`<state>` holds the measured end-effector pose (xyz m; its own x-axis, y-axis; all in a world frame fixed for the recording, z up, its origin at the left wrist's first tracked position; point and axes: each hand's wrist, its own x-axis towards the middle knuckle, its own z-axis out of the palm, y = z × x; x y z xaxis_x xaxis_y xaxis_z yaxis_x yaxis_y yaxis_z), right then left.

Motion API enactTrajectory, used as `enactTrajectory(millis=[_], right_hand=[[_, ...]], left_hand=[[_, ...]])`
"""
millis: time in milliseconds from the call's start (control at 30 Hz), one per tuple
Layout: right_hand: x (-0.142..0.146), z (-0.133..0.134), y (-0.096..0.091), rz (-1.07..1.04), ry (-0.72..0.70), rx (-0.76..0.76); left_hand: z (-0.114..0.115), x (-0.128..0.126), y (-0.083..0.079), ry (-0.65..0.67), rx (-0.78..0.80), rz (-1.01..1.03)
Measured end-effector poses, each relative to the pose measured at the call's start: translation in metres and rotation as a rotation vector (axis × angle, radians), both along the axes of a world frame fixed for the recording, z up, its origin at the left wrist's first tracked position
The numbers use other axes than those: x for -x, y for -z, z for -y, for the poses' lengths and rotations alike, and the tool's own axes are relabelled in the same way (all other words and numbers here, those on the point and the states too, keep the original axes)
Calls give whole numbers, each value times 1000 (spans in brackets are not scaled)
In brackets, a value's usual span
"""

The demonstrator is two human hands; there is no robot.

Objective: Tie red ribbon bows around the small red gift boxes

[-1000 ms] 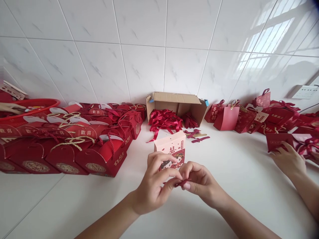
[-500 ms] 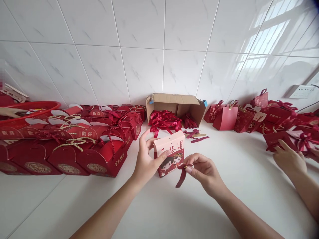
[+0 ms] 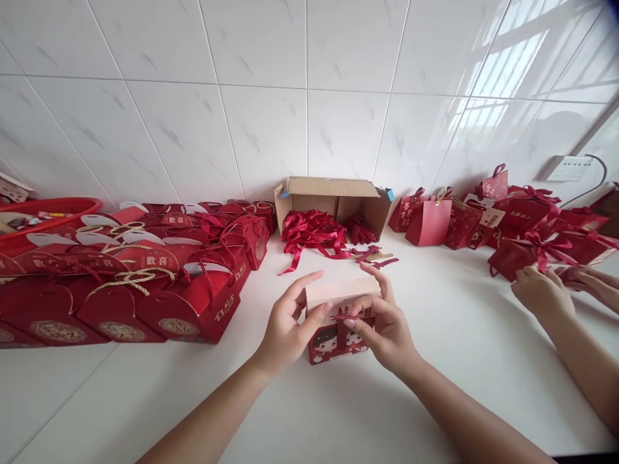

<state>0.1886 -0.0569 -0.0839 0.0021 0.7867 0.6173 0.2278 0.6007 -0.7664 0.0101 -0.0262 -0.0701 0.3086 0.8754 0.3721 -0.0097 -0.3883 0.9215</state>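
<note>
A small pink and red gift box [image 3: 337, 338] with a cartoon couple printed on its front stands on the white counter [image 3: 300, 412] right before me. My left hand [image 3: 286, 325] grips the box's left side, thumb on the front and fingers at the back. My right hand [image 3: 382, 325] holds the right side and presses a short dark red ribbon [image 3: 349, 317] against the front face with thumb and forefinger.
Rows of red handled gift boxes [image 3: 145, 283] fill the left, with a red basin [image 3: 48, 209] behind. An open cardboard box [image 3: 333, 203] spilling red ribbons [image 3: 309, 233] lies at the tiled wall. Another person's hands [image 3: 546, 293] handle red bags [image 3: 522, 222] at right.
The box has come nearer to me. My right hand, which dangled the ribbon beside the box, has brought it onto the box's front. The other person's hands shifted among the bags.
</note>
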Motion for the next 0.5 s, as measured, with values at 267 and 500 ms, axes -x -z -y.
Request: enactTrajectory(millis=[267,500], right_hand=[[6,1,2,-4,87,-45],[11,3,3,37,203,-84]], left_hand=[[-2,-2,0,-6,-48,-57],[3,-5,2,119,103,17]])
